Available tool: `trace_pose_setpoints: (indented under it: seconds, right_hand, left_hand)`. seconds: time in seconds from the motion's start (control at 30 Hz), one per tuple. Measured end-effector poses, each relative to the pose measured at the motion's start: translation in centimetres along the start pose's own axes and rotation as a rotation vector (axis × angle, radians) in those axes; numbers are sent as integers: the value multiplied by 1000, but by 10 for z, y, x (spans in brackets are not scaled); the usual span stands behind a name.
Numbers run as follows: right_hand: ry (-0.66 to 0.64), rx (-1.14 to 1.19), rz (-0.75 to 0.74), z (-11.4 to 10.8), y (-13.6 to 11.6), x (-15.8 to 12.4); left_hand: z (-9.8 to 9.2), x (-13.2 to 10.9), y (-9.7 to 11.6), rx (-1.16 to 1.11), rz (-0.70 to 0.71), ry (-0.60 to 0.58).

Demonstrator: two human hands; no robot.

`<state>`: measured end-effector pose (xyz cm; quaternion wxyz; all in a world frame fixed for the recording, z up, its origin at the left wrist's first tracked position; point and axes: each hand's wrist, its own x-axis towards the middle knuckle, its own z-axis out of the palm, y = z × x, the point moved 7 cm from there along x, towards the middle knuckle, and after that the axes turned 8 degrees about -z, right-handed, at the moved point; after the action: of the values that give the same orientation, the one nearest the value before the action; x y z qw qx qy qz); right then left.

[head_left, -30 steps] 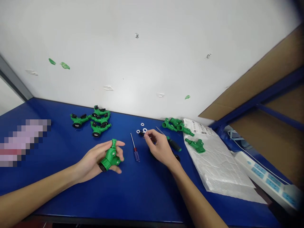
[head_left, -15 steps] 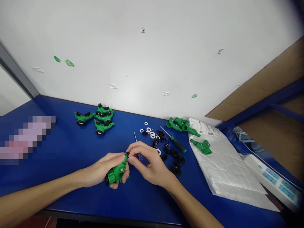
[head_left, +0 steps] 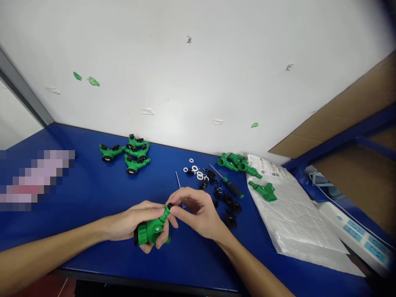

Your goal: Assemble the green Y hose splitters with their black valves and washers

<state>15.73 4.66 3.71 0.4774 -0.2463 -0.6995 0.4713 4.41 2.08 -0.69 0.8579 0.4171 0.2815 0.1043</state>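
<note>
My left hand (head_left: 136, 220) is wrapped around a green plastic Y-shaped hose fitting (head_left: 151, 230) just above the blue table (head_left: 93, 198). My right hand (head_left: 194, 210) meets it from the right, thumb and forefinger pinched on a small black ring at the tip of one of the fitting's outlets. Behind my right hand lie several loose white washers (head_left: 195, 169) and black rings (head_left: 227, 202).
Several assembled green fittings with black knobs (head_left: 130, 154) lie at the back left. More bare green fittings (head_left: 236, 161) sit by the wall, one (head_left: 264, 190) on a white padded bag (head_left: 291, 214). A green-handled screwdriver (head_left: 230, 186), a thin screwdriver (head_left: 178, 180), and a power strip (head_left: 355, 233) at right.
My right hand came back from the pile of small parts to the fitting's outlet tip. The left hand brought the fitting nearer and lower. The camera tilted down slightly.
</note>
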Motion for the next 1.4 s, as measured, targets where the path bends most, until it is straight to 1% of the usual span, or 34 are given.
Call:
trace_pose_setpoints:
  seconds: [0.13,0.3,0.37,0.5,0.63,0.7,0.77,0.87,1.0,1.1,1.23,1.33,1.4]
  right_hand:
    - [-56,-5,-22,1,0,-1]
    - [-73,-32,-161,5,-14,1]
    - [-91,-56,-191,8,-18,1]
    - [-126,-56,-165,11,-19,0]
    - [-85,22,-70,7,-11,-1]
    - [-82,47,-25,7,-7,-2]
    - [-108,29,-10,9,-5,-3]
    - [-157,-46,-43,11,-5,-4]
    - [-198,-145,-154,13,-7,-5]
    - [-200,-206,-206,16,-8,-6]
    - [-160,-158,-214,18,-9,-6]
    - [-150,-221,-182,10,-8,-3]
    - [-105,-358,-146,-10,-6,1]
  left_hand:
    - [2,-1,0,-6,-9,-35]
    - [2,0,-5,25,-53,-50]
    - [2,0,-6,17,-47,-54]
    - [3,1,-6,-12,-20,-52]
    - [4,0,-3,-24,24,-56]
    - [3,-1,-1,-8,55,-50]
    - [1,0,-1,36,74,-44]
    - [-1,2,-4,91,86,-52]
    - [-1,4,-5,93,120,-77]
    - [0,3,-5,60,135,-98]
    - [6,1,-5,24,90,-167]
    - [3,1,-4,12,82,-136]
    - [-1,2,-1,39,107,-85]
